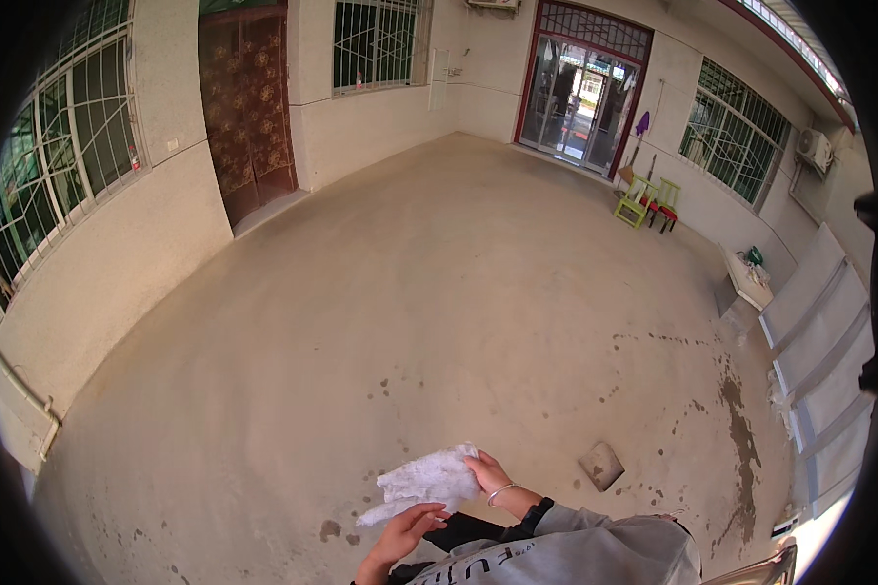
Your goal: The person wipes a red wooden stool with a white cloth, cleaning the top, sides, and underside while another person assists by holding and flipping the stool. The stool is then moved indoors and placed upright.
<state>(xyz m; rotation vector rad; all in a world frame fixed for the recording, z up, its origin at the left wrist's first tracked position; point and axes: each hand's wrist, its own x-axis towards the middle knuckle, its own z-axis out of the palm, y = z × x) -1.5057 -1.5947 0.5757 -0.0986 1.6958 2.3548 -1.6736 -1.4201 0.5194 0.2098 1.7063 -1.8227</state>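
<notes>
One fluffy white cloth (424, 478) was over the tan concrete floor (361, 312) — likely soft, light, best held by edges. The right hand (491, 475) gripped its right end; the left hand (406, 533) spread loosely just beside it.

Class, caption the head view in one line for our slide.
The right hand grips a white cloth, the left hand close by, above a dark-spotted floor.

White cloth (425, 478): rough, matt fabric. Floor (410, 292): matt concrete. Bracelet (498, 493): glossy metal.
</notes>
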